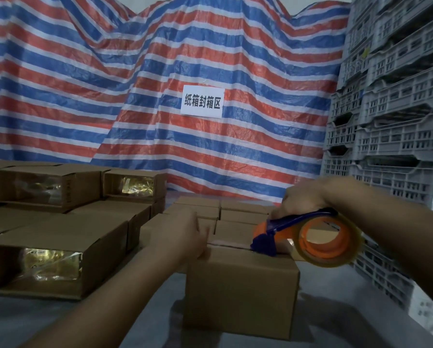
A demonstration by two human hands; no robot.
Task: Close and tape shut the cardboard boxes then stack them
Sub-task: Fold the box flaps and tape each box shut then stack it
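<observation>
The cardboard box (240, 292) stood on the grey surface (84, 320), directly below both hands. The right hand (303, 197) was clenched around the handle of the tape dispenser (308, 237), and the blue cutter end of this tool touched the top seam of the box, just under the right fingers (282, 209). The left hand (192, 234) rested on the left top edge of the box; the image was blurred there, but its fingers seemed mostly straight, pressing the flaps down and not gripping them.

To do this step well, I judge that the dispenser should be pulled along the seam in one straight line while the left hand keeps the flaps flat and together, so the tape covers both flaps equally and goes down a little over the side edge.

Beyond the fingers, more closed boxes (220, 212) stood very near behind the box, so there was little room in that direction. To the left of the left fingers, the stacked boxes (59, 249) with shiny taped ends lay well apart. To the right of the right fingers, the grey plastic crates (391, 116) were near the roll. Free surface was mainly on the near side of the hands.
</observation>
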